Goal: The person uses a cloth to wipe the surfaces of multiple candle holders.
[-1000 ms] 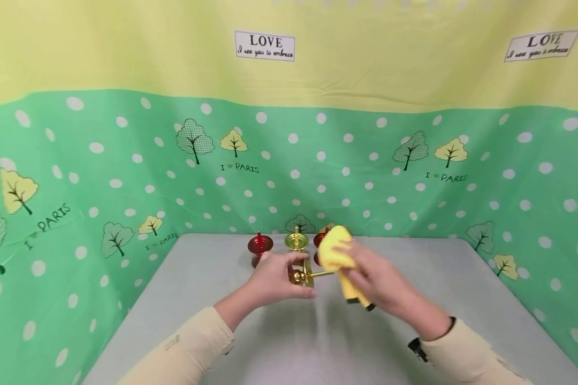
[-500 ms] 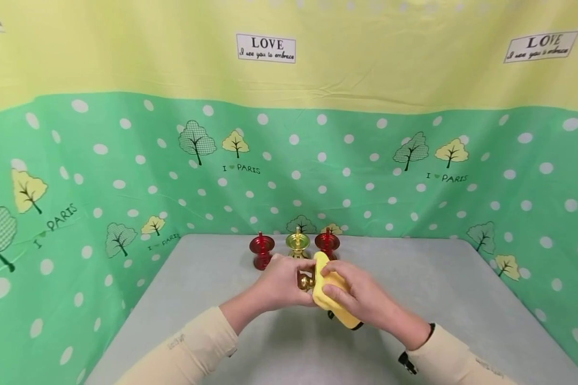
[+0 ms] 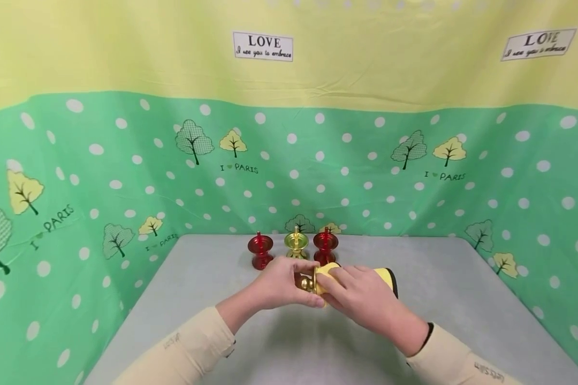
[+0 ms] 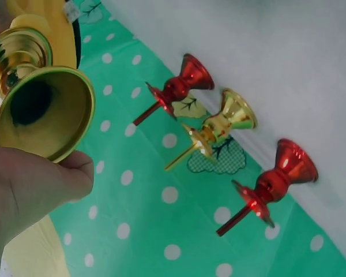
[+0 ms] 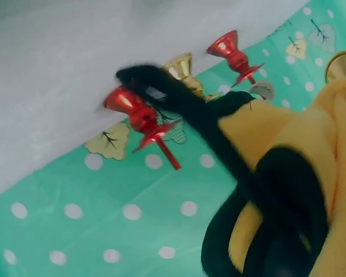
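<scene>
Above the middle of the table, my left hand (image 3: pixel 279 286) grips a shiny gold candle holder (image 3: pixel 307 283) turned on its side. Its hollow base (image 4: pixel 60 118) faces the camera in the left wrist view. A yellow cloth (image 3: pixel 384 276) with black edging is bunched in my right hand (image 3: pixel 366 299), whose fingers press it round the dish end of the holder. The cloth covers the spike in the head view. Folds and black trim of the cloth (image 5: pixel 277 130) fill the right side of the right wrist view.
Behind the hands, a red candle holder (image 3: pixel 260 251), a gold candle holder (image 3: pixel 296 243) and another red candle holder (image 3: pixel 326 247) stand upright in a row. They stand near the back edge of the grey table (image 3: pixel 197 278), before a green and yellow curtain (image 3: pixel 318 133).
My right hand has moved left with the cloth, from beside the bare spike onto the dish and spike. The cloth's tail has swung from hanging down to pointing right. The left hand stays nearly still.
</scene>
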The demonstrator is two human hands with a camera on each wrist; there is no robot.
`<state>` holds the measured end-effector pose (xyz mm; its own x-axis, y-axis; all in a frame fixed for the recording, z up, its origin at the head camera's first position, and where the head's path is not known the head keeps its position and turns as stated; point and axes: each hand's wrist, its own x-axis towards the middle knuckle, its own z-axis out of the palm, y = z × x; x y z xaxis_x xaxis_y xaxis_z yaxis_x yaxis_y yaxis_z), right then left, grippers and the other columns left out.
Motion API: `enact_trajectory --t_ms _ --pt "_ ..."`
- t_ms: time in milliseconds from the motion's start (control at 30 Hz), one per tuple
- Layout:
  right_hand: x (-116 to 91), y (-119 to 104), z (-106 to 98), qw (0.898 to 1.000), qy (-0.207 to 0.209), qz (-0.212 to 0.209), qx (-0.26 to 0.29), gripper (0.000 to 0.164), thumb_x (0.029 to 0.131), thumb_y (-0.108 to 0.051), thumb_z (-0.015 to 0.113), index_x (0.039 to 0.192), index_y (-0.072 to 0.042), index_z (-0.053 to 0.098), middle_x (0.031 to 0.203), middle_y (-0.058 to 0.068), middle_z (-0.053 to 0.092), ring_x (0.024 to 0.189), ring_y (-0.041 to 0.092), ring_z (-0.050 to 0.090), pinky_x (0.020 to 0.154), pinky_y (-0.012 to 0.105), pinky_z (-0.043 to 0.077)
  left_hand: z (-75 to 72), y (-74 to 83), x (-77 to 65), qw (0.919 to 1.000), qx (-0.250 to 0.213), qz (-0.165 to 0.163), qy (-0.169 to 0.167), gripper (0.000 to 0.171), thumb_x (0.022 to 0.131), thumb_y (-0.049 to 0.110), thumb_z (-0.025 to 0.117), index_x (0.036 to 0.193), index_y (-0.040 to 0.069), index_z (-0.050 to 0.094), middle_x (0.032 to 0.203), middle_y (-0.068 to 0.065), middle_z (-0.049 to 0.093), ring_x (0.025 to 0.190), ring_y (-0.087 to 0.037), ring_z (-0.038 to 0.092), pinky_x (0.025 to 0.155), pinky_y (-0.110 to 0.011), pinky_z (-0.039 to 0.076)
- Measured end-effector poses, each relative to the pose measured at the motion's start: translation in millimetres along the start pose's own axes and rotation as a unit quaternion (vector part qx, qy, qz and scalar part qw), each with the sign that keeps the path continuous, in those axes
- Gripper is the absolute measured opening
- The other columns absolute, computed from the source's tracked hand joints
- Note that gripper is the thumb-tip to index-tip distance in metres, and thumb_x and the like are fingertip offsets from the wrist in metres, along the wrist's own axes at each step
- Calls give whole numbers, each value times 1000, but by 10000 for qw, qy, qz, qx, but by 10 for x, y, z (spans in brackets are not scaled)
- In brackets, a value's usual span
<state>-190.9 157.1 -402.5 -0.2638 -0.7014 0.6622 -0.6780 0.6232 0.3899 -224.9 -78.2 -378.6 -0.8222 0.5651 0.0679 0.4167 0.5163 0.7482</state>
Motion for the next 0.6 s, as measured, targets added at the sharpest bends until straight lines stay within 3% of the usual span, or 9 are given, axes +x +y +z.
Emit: enact_trajectory --t_ms 100,200,300,433,533,600 --pt "35 2 -30 9994 -76 -154 -316 18 100 -23 69 113 -11 66 88 -2 66 70 14 60 56 27 48 -41 45 -8 9999 100 123 -45 81 76 47 97 143 12 69 128 0 77 104 -9 68 81 -22 60" --pt "63 14 -56 9983 -146 -257 -493 19 107 -23 52 110 -10 66 86 -2 65 70 14 60 55 26 47 -69 73 -12 9996 161 203 -138 75 77 45 95 140 12 70 122 3 79 102 -5 69 82 -22 60" --pt "83 39 -90 9980 -66 -292 -556 18 97 -24 67 110 -11 68 89 -2 68 73 14 65 57 26 52 -84 95 -11 9993 230 227 -187 69 79 44 92 137 15 72 117 7 80 100 -2 69 82 -21 59" --pt "82 89 -155 9977 126 -287 -595 44 74 -25 90 110 -11 70 92 -2 71 76 15 68 59 27 56 -101 134 -21 9993 253 237 -149 64 79 44 90 135 18 73 115 8 79 100 -2 68 80 -22 59" --pt "41 151 -202 9979 176 -248 -567 50 69 -25 95 111 -12 70 93 -2 72 77 15 68 60 28 57 -118 138 -42 9997 87 178 -121 63 80 42 90 136 18 72 115 7 79 100 -4 71 79 -24 61" --pt "-21 209 -231 9988 83 -102 -473 47 72 -24 92 112 -12 70 94 -2 73 77 15 68 60 28 57 -137 95 -61 9999 -9 94 -55 64 81 42 90 137 18 71 115 6 79 100 -6 72 79 -25 62"
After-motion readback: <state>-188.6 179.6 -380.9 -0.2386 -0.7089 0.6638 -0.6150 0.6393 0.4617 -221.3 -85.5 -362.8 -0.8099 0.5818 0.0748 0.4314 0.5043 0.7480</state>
